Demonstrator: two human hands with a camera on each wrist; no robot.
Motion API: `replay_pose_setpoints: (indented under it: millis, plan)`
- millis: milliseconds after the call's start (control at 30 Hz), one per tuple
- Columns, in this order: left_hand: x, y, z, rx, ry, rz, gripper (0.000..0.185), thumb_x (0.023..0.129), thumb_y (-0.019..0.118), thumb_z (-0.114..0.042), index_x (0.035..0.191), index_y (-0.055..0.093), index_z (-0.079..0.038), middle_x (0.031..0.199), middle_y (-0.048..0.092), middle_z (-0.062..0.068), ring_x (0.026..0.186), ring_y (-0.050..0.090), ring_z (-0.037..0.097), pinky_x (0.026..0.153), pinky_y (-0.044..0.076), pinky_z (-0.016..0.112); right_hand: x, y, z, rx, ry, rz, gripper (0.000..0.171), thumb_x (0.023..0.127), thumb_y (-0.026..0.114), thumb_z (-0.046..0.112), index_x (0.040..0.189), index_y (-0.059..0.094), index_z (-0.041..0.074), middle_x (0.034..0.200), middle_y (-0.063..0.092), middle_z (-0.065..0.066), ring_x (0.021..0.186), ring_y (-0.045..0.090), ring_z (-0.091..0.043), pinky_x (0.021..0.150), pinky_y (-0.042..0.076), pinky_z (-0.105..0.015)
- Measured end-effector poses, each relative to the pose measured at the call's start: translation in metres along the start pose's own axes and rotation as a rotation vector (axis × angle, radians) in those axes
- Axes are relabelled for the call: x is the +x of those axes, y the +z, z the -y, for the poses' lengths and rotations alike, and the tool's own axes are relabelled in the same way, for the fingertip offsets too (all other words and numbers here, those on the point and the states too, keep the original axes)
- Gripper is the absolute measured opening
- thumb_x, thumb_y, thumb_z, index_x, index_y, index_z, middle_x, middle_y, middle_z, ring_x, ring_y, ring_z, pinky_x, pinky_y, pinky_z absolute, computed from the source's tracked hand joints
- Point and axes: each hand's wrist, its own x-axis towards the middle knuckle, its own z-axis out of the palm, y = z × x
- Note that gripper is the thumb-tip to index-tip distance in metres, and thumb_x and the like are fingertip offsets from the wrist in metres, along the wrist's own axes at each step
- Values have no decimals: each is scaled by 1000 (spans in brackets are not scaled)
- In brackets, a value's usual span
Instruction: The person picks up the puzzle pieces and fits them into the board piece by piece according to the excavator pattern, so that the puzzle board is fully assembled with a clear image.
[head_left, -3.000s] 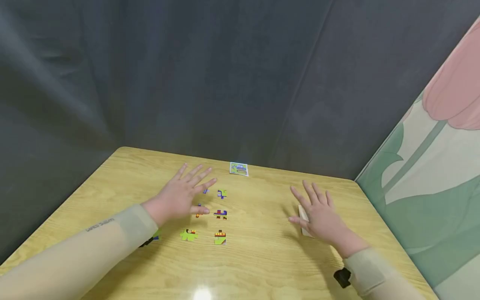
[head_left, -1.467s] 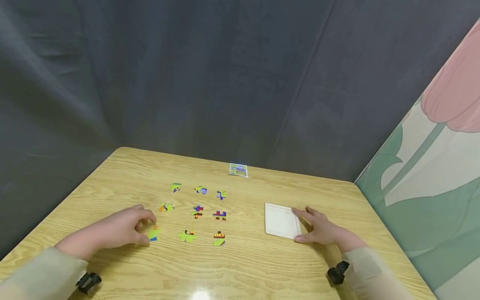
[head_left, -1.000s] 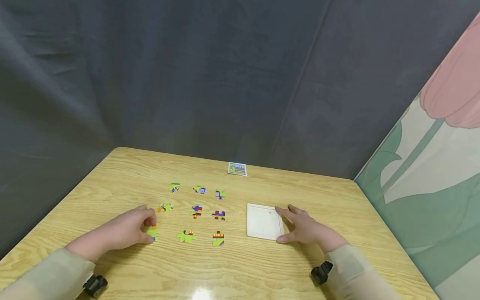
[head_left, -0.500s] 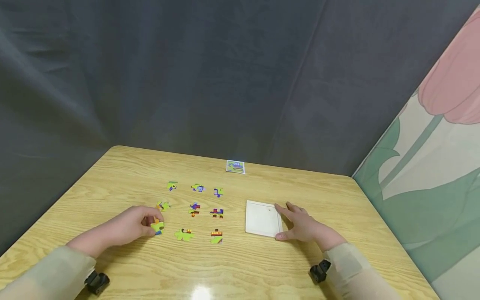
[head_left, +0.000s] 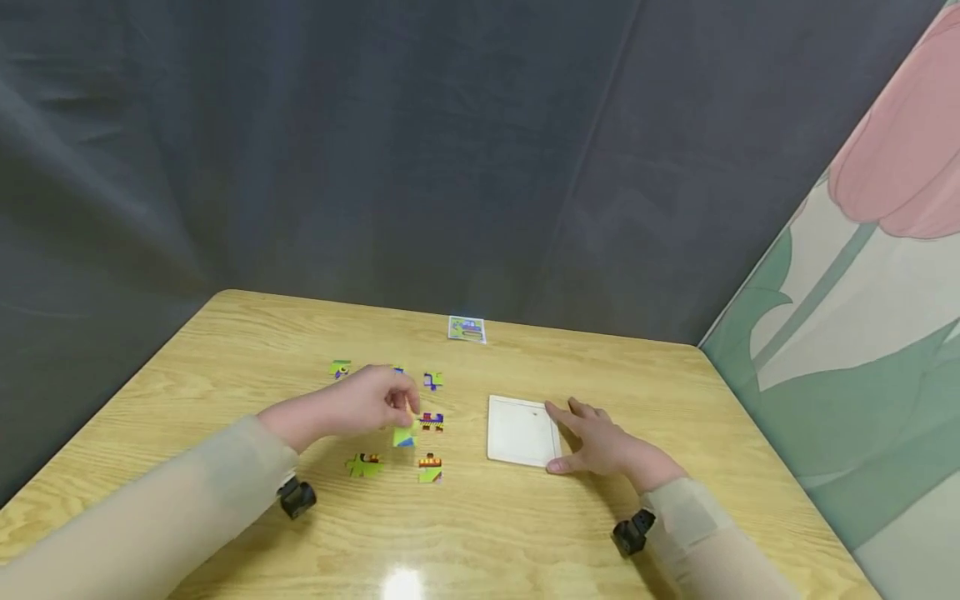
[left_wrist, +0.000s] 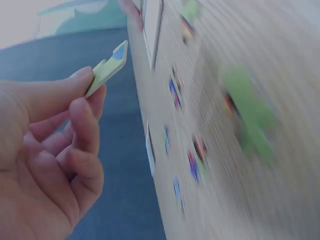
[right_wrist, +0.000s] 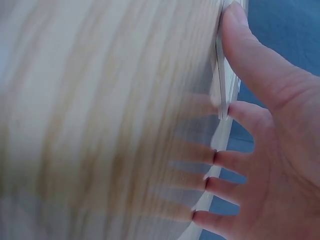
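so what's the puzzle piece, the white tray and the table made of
puzzle piece: probably thin card or wood, glossy print; its pale edge shows in the left hand.
white tray: thin rigid board with a raised rim, maybe painted wood or plastic.
table: light wood-grain top, likely laminate, since it reflects light.

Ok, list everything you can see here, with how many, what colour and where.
Table: one, light wood grain, fills the foreground.
Puzzle tray: one, white, on the table right of centre.
Loose puzzle pieces: about six visible, mostly green with purple, red and orange, left of the tray.
Held piece: one, green and blue, lifted off the table.
Small card: one, green and blue, at the far edge.
Curtain: dark grey, behind.
Left hand: pinches the held piece.
Right hand: fingers against the tray's right edge.
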Motion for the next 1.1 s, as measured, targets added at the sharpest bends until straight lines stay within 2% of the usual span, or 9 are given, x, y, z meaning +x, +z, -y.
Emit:
replay_pose_setpoints:
  millis: [200, 300, 400, 667, 933, 1100]
  plan:
    - [55, 27, -19, -25, 6, 25, 15, 86, 75, -2, 78, 67, -11, 73, 64, -2, 66, 55, 13, 62, 47, 30, 0, 0, 0, -10, 19, 1, 101, 78, 73, 57, 158, 25, 18, 159, 13, -27, 140, 12, -55, 99, 18, -76]
    - [75, 43, -27, 4, 19, 45, 16, 85, 76, -3, 77, 67, -12, 72, 63, -3, 65, 54, 12, 62, 46, 28, -1, 1, 0, -10, 23, 4, 101, 78, 73, 57, 158, 25, 18, 159, 13, -27, 140, 12, -55, 99, 19, -76]
    - [89, 55, -33, 49, 19, 53, 16, 86, 76, -5, 76, 68, -14, 71, 61, -2, 63, 51, 12, 59, 43, 28, 0, 2, 0, -16, 26, 1, 102, 77, 73, 58, 157, 26, 19, 159, 14, -27, 140, 13, -55, 99, 20, -75]
    - [107, 76, -31, 82, -13, 63, 17, 86, 76, -7, 74, 69, -16, 70, 59, -3, 61, 49, 11, 59, 41, 26, 1, 5, -1, -24, 31, -4, 103, 75, 74, 61, 157, 28, 19, 158, 15, -27, 140, 16, -54, 99, 23, -74]
    - [109, 82, -27, 100, 3, 98, 17, 87, 75, -5, 74, 69, -15, 71, 60, -5, 60, 50, 10, 59, 42, 25, 1, 6, 4, -28, 22, -4, 102, 76, 73, 60, 157, 27, 19, 158, 15, -27, 140, 16, -55, 99, 24, -74]
    - [108, 85, -29, 170, 22, 134, 15, 86, 75, -8, 77, 68, -17, 69, 58, -4, 61, 50, 10, 60, 42, 25, 0, 6, 7, -31, 19, -4, 101, 76, 75, 57, 157, 28, 18, 158, 17, -28, 139, 17, -55, 99, 25, -74]
